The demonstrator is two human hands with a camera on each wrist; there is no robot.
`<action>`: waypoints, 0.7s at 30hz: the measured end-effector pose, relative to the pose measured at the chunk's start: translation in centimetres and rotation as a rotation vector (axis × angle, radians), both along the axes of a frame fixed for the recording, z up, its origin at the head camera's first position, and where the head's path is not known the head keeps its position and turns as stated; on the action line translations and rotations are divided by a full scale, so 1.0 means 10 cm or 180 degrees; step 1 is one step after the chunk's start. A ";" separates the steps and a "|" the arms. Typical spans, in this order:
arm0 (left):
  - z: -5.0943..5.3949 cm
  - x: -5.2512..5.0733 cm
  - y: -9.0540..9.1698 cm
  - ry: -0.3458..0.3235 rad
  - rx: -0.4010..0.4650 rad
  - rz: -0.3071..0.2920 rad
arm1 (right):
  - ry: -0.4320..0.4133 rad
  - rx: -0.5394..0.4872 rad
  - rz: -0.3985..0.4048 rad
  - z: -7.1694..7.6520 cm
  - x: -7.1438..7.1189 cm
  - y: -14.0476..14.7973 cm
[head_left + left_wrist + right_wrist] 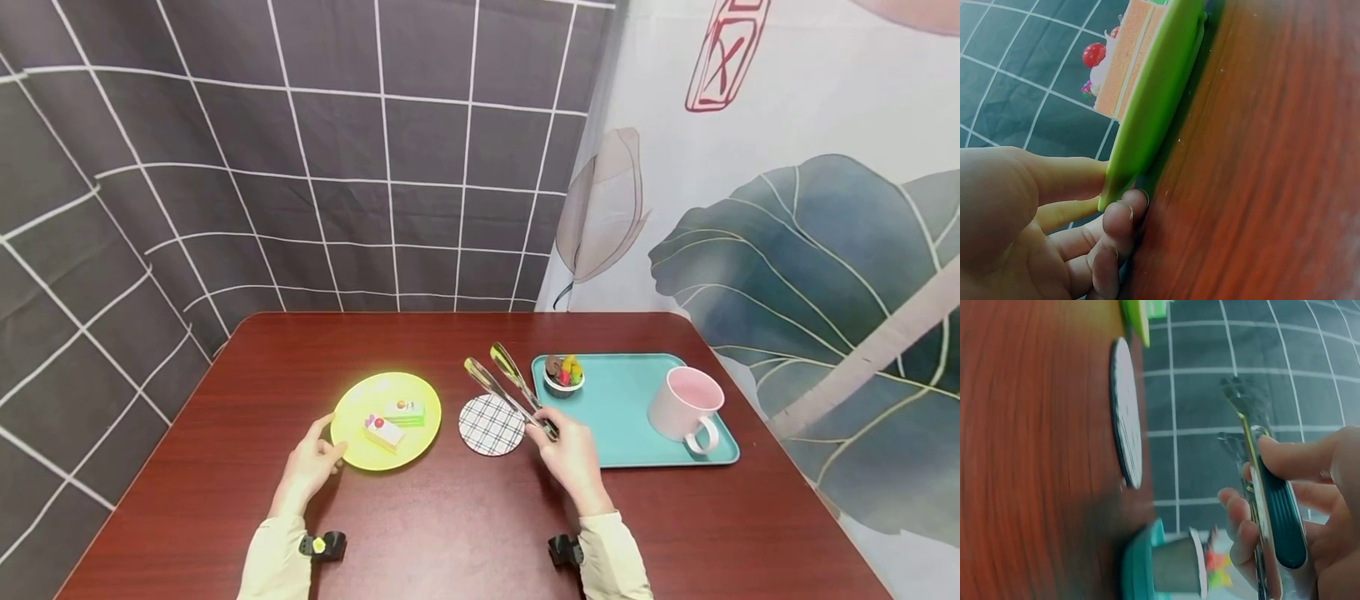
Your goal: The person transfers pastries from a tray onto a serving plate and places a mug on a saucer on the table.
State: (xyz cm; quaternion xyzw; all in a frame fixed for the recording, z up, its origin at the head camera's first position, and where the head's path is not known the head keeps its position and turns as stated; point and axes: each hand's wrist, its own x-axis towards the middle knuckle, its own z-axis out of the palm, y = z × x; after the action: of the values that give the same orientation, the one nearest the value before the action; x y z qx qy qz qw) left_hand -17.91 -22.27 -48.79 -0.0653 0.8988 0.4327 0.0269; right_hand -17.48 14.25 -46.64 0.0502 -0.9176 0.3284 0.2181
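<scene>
My left hand [311, 461] grips the near-left rim of a yellow-green plate [352, 446], thumb above and fingers beneath it in the left wrist view. Two toy cake slices lie on that plate: a pink-and-cream one [385, 433] with a red berry, and a green-layered one [406, 413]. In my right hand [567, 454] is a pair of metal tongs [1282, 519] with dark green grip pads. Their two arms stand apart with nothing between the tips, above the table. Below them lies a round plaid coaster [491, 425].
A turquoise tray [618, 400] sits at the right. On it stand a small cup of toy dessert [563, 377] at the left corner and a pink mug [684, 404] at the right. The reddish-brown table [435, 533] ends before a dark grid curtain [337, 167].
</scene>
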 end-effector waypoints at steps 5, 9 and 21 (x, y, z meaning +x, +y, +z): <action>0.00 0.00 -0.01 0.0004 -0.0021 -0.0016 | -0.0085 -0.0013 -0.0116 0.03 0.04 0.17; 0.01 0.00 0.00 0.0007 -0.0032 -0.0011 | -0.0102 -0.0106 -0.0201 0.07 0.11 0.29; 0.01 -0.01 0.00 -0.0045 -0.0039 -0.0017 | 0.0098 -0.0187 -0.0664 0.12 0.32 0.57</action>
State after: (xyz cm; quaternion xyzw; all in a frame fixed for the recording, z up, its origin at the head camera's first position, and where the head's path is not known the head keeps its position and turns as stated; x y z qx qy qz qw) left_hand -18.02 -22.31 -48.69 -0.0660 0.9014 0.4267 0.0340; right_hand -14.32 19.95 -45.41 -0.0469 -0.9044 0.3299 0.2666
